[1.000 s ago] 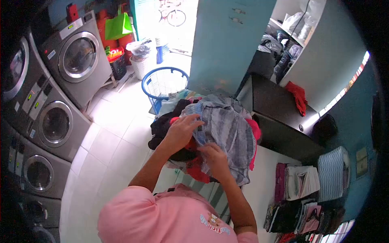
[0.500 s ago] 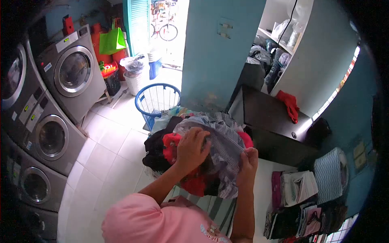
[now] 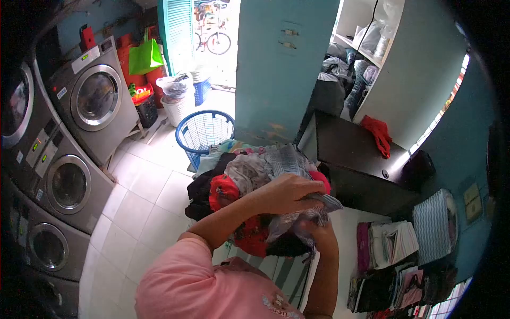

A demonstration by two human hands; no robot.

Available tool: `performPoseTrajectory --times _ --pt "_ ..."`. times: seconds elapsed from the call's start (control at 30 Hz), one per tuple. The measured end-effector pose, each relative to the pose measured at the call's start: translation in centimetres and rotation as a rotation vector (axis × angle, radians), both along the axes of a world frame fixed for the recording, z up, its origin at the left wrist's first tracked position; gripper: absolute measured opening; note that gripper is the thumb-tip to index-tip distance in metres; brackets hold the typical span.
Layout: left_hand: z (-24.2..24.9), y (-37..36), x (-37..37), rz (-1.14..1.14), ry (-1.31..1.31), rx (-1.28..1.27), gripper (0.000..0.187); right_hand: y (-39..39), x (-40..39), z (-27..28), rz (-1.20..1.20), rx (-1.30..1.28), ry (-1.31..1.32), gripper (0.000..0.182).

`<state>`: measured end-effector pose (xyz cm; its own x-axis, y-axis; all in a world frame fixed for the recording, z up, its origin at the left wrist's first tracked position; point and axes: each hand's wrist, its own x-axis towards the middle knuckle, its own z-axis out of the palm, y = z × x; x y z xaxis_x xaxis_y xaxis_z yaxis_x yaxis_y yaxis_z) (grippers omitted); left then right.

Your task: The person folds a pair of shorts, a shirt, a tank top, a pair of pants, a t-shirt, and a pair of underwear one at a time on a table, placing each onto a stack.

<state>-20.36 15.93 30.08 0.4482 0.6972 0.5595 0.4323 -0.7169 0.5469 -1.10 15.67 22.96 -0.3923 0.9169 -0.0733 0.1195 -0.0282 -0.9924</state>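
Observation:
A grey striped garment (image 3: 330,202) is bunched between my two hands, above the right side of a clothes pile. My left hand (image 3: 293,194) reaches across the pile, its fingers closed on the upper part of the cloth. Just below, my right hand (image 3: 320,232) grips the lower folds, its fingertips partly hidden by the fabric. Beneath and around lie a red garment (image 3: 223,191), a light grey garment (image 3: 247,173), black clothes (image 3: 198,192) and another striped piece (image 3: 284,159).
A blue laundry basket (image 3: 206,114) stands behind the pile. Front-loading machines (image 3: 95,98) line the left wall. To the right are a dark desk (image 3: 345,141) with a red cloth (image 3: 377,135) on it, and folded clothes stacks (image 3: 393,242) on a white surface.
My left hand has moved right, bringing its part of the striped garment over to my right hand. The garment is now gathered, uncovering the light grey garment. My right hand has lowered.

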Motion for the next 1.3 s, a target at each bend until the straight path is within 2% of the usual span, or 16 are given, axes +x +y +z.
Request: performPoseTrajectory --times 0.1,0.2,0.37,0.47,0.53,0.57,0.67,0.7,0.73,0.77,0.87,0.93,1.03,1.17,1.23,1.3 --pt "1.1 0.5 1.6 -0.132 -0.044 0.051 0.024 0.0 1.9 -6.1 0.141 -0.043 0.112 0.069" --pt "2.0 0.5 3.5 -0.274 -0.14 0.041 0.025 1.3 2.4 -14.4 -0.154 -0.099 0.989 0.046" --pt "0.6 0.8 8.4 -0.651 0.058 -0.276 0.031 -1.2 3.2 -16.1 -0.113 -0.071 0.912 0.045" --pt "-8.1 2.3 13.8 -0.751 0.238 -0.523 0.037 -1.7 9.8 -17.8 -0.088 -0.061 0.862 0.045" --pt "-18.2 2.1 19.1 -1.579 -0.582 -0.567 0.041 -5.1 14.2 -21.1 -0.074 -0.04 0.825 0.045" --pt "-18.0 3.8 19.7 -1.582 -0.581 -0.565 0.041 -6.0 15.4 -21.9 -0.066 -0.032 0.804 0.045" --pt "-14.2 10.4 17.7 -1.163 -0.638 -0.018 0.035 -3.3 13.8 -19.8 -0.043 -0.03 0.745 0.045" --pt "-7.6 7.8 15.0 -1.166 -0.64 -0.023 0.035 -3.0 16.7 -20.1 -0.039 -0.028 0.726 0.045" --pt "-1.4 2.9 10.9 -0.612 -0.933 -0.718 0.034 -0.6 19.8 -19.2 -0.038 -0.02 0.708 0.045" --pt "0.0 1.9 9.8 -0.619 -0.926 -0.721 0.034 2.4 19.3 -17.2 -0.036 -0.009 0.692 0.045" --pt "2.2 -0.3 8.7 -0.849 -0.582 -0.563 0.039 -7.1 21.6 -23.7 -0.02 0.006 0.641 0.044" --pt "3.1 -1.7 9.0 -0.549 -0.241 0.159 0.045 -9.2 21.4 -24.6 -0.003 0.012 0.6 0.044" --pt "2.4 -1.4 8.8 -0.528 -0.161 0.328 0.052 -11.0 20.6 -24.6 0.022 0.033 0.539 0.044" --pt "3.0 -2.0 8.1 -0.639 -0.106 0.209 0.045 -12.9 23.3 -26.8 0.052 0.048 0.459 0.044" --pt "4.5 -2.8 7.6 -0.793 -0.036 -0.489 0.037 -11.2 23.6 -24.8 0.066 0.053 0.423 0.044" --pt "4.8 -2.9 8.0 -0.781 -0.003 -0.451 0.037 -9.0 22.2 -23.4 0.076 0.06 0.386 0.044"
